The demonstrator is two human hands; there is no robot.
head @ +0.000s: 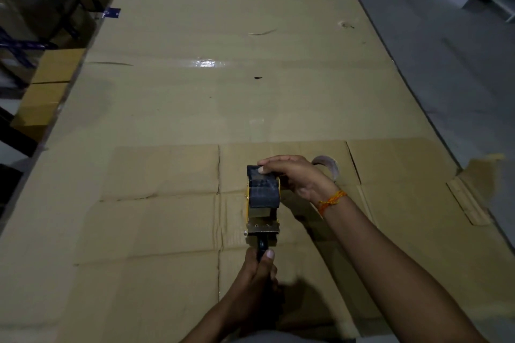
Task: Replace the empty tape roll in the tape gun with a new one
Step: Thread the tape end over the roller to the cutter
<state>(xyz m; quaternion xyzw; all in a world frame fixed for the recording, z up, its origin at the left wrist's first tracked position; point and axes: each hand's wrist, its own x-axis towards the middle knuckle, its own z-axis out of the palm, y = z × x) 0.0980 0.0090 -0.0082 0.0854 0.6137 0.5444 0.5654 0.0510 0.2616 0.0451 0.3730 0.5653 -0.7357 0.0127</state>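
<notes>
A yellow tape gun [262, 220] with a dark handle is held above the cardboard in the lower middle of the head view. My left hand [257, 278] is closed around its handle from below. A dark tape roll [264, 192] sits in the gun's holder. My right hand [295, 178] grips the roll's far end and right side, thumb on top of it. Just behind my right hand, an empty cardboard tape core [328, 166] lies on the cardboard, partly hidden by the hand.
Flattened cardboard sheets [195, 92] cover the whole work surface. Stacked brown boxes [47, 86] stand off the left edge, with wrapped goods behind them. Grey floor [446, 64] lies to the right, with white shelving at the far right.
</notes>
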